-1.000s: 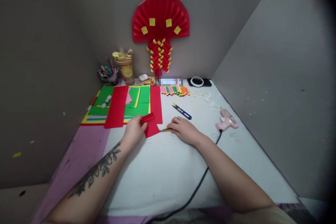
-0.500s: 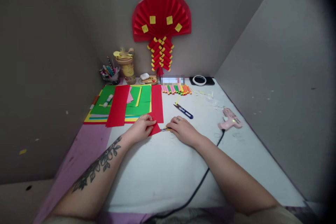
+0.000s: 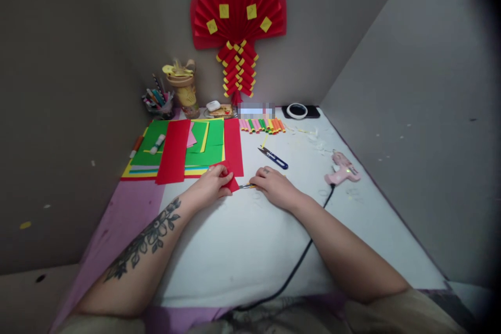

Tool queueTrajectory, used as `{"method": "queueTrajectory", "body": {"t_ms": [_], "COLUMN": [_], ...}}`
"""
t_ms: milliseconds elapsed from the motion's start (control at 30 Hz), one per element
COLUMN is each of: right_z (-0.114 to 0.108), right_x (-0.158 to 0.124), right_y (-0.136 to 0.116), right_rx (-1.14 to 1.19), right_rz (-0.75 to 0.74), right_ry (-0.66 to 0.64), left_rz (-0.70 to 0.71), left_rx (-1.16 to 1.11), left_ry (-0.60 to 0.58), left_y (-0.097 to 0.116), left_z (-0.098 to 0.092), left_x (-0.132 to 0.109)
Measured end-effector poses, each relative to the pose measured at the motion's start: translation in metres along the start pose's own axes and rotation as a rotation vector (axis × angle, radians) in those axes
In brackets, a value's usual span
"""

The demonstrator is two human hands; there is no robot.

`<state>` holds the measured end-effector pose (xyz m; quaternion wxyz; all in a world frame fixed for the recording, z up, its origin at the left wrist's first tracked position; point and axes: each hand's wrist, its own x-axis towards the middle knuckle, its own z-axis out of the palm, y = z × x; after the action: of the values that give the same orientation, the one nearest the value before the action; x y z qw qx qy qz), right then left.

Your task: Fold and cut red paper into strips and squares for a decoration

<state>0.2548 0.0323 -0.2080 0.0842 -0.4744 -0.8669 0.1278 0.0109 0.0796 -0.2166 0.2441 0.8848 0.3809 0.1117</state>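
Observation:
My left hand (image 3: pixel 214 186) is closed on a small piece of red paper (image 3: pixel 234 185), thumb and fingers pinching it close to the white tabletop. The fingers hide much of the paper. My right hand (image 3: pixel 276 188) is wrapped round a pair of small scissors (image 3: pixel 246 186) with yellow on the handles; most of the handle is hidden under the fingers. The metal blades point left, their tips at the right edge of the red paper. Beyond the right hand lie dark blue thread snips (image 3: pixel 273 157), with a thin yellow strip (image 3: pixel 265 141) at their tips.
Red strips (image 3: pixel 174 151) lie over green and yellow sheets (image 3: pixel 150 141) at the left. Behind stand rolled paper tubes (image 3: pixel 262 126), a tumbler (image 3: pixel 185 95) and a pen cup (image 3: pixel 159 104). A pink glue gun (image 3: pixel 343 169) trails its cord (image 3: pixel 299 274) across the right. A red fan ornament (image 3: pixel 238 5) hangs behind.
The camera view has tilted down slightly, so the background sits higher. The red paper has turned a little in my left hand. Both hands keep their grips.

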Motion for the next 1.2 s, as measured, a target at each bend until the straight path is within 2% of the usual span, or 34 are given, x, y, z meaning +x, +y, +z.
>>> {"method": "queueTrajectory", "body": {"t_ms": [133,267,533,833,1033,1200], "right_z": [0.0,0.001,-0.001,-0.004,0.0,0.004], "right_x": [0.001,0.002,0.001,-0.003,-0.005,-0.003], "right_y": [-0.005,-0.012,-0.016,-0.017,-0.022,-0.03], "right_rx": [-0.048,-0.097,-0.105,-0.063,-0.056,-0.084], "right_rz": [0.017,0.044,0.046,0.034,0.062,0.038], "right_ry": [0.0,-0.012,-0.047,-0.077,-0.075,-0.065], "left_rz": [-0.026,-0.164,-0.071,-0.12,-0.128,-0.099], "left_rx": [-0.178,-0.33,-0.097,-0.168,-0.279,-0.198], "left_ry": [0.073,0.137,0.043,0.044,0.123,0.061], "left_y": [0.004,0.009,0.005,0.013,0.011,0.003], "left_z": [-0.001,-0.001,-0.001,-0.006,-0.003,0.001], "left_x": [-0.001,0.0,0.002,0.002,0.001,0.0]}}
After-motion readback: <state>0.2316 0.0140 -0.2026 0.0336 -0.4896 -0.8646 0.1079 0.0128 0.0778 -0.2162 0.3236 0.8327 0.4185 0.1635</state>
